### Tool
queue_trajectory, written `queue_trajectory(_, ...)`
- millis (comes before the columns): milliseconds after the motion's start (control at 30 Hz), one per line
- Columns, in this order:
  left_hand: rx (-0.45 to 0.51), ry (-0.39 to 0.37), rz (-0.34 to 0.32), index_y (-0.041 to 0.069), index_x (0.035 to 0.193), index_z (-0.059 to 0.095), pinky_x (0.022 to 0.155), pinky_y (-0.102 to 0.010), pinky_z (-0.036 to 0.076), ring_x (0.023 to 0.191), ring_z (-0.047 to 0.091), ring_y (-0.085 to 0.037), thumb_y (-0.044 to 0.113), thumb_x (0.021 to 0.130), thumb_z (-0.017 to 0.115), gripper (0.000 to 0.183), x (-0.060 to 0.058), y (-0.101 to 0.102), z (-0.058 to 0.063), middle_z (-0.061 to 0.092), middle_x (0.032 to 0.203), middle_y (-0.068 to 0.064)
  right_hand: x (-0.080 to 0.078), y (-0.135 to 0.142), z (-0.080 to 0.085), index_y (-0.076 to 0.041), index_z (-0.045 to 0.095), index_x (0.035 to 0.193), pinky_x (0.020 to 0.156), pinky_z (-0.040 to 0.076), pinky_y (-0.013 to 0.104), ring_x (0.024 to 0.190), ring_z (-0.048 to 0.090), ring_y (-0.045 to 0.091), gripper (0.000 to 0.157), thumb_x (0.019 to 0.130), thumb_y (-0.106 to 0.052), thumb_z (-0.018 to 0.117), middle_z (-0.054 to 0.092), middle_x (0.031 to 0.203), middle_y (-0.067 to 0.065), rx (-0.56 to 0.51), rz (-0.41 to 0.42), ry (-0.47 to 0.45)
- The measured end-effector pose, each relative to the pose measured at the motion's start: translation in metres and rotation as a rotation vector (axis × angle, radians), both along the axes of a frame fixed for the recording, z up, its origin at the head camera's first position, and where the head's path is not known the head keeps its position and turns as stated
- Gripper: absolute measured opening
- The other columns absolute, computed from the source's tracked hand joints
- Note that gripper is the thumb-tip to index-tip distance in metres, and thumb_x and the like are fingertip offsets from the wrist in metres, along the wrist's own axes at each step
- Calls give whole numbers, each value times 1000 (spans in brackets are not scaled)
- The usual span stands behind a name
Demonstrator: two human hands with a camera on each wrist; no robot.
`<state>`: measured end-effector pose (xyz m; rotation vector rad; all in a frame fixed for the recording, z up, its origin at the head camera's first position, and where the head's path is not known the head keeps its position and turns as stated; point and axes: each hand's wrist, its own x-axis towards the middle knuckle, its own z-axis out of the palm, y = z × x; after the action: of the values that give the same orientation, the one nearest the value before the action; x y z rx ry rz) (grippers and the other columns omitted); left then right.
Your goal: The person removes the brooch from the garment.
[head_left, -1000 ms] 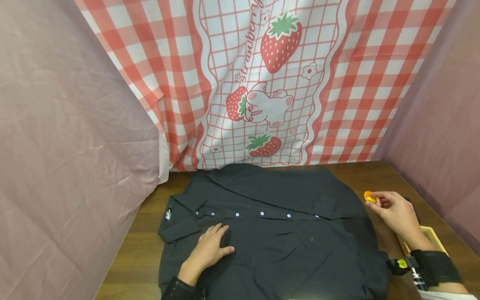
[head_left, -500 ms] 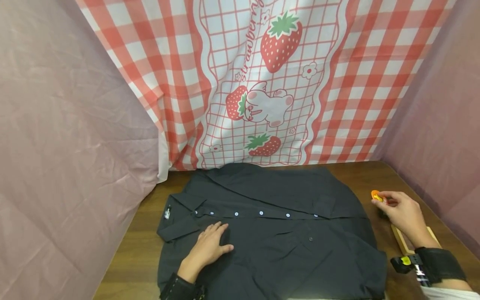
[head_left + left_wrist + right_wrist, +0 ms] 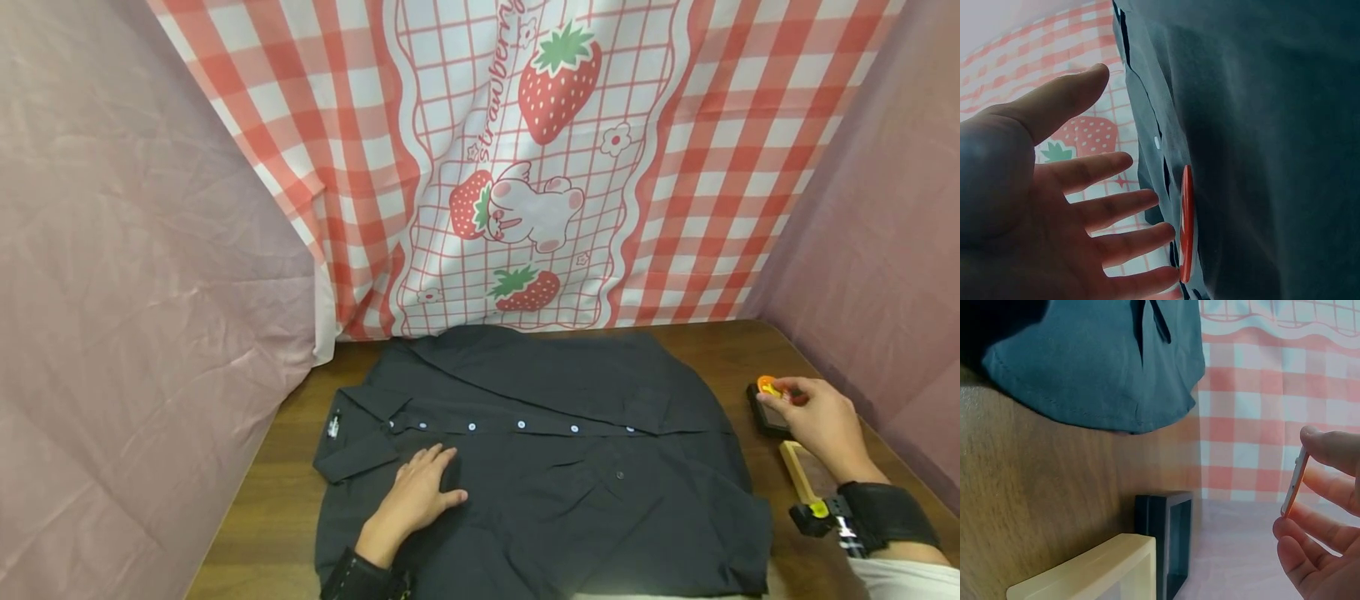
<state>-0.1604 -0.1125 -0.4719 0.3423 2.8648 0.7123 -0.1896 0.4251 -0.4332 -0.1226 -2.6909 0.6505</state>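
Observation:
A black shirt (image 3: pixel 525 483) with pale buttons lies spread over the table. My left hand (image 3: pixel 418 500) rests on it with spread fingers. Edge-on in the left wrist view is a thin red-rimmed disc (image 3: pixel 1187 225) against the shirt beside the fingertips; the head view does not show it. At the right, my right hand (image 3: pixel 825 421) pinches a small flat orange-and-yellow badge (image 3: pixel 768 386) between thumb and fingers, above a black box. From the right wrist, the badge (image 3: pixel 1295 482) appears as a narrow pale edge, its face turned away.
To the shirt's right stand the open black box (image 3: pixel 765 421) and a pale yellow box (image 3: pixel 797 473), partly hidden by the right arm. The wooden table (image 3: pixel 262 492) ends at a checked strawberry cloth (image 3: pixel 525 208), with pink curtains (image 3: pixel 150 333) at both sides.
My right hand has moved right with the badge, away from the shirt to over the black box, and more of both boxes shows. The left hand has stayed on the shirt.

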Motion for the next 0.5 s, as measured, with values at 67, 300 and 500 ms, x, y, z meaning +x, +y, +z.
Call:
queue_trajectory(67,3,-4,0,4,138,52,107,-68,30,137,39,-46,34,84,75,65,0,0,0,45,146,-24,-1,3,-2,11,62,113,57,45,41,85,59,46,52,92,-36,67,61,101,35,2,1,-25)
queue_trajectory(300,23,-35,-13,4,138,52,108,-68,29,137,37,-47,34,85,74,65,0,-1,-3,44,147,-25,-2,11,-8,13,58,116,62,46,51,87,58,49,56,94,-37,64,60,103,37,19,0,-111)
queue_trajectory(500,9,-12,2,4,137,53,108,-67,30,136,39,-46,33,84,74,64,-3,-4,-1,45,146,-25,-4,13,-5,14,58,115,61,46,50,85,58,49,55,93,-36,65,61,102,37,41,-26,-136)
